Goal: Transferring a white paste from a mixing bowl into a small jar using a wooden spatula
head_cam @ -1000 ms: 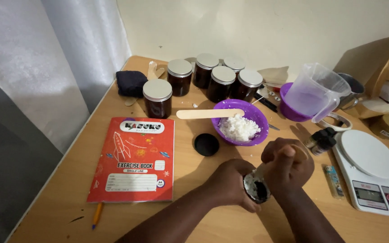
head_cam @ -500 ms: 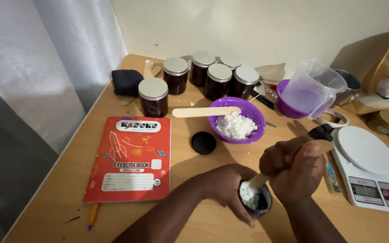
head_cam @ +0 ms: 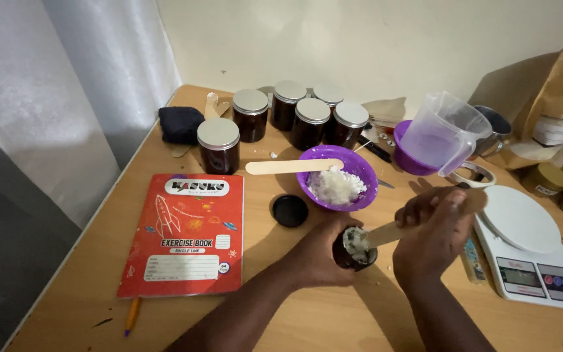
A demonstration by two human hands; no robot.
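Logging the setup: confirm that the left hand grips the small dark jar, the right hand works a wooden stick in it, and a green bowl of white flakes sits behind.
One slip: the bowl is purple, not green, as the head view shows. The rest stands.

place: home craft bench | signs: lidded jars [head_cam: 291, 114], kitchen scale [head_cam: 532, 244], exercise book [head_cam: 187, 234]

Since 1 second ago, your left hand [head_cam: 324, 257] has tipped the small dark glass jar [head_cam: 354, 248] more upright on the wooden table. Your right hand [head_cam: 433, 233] has lowered the flat wooden stick [head_cam: 386, 233], pressing white wax flakes into its mouth.
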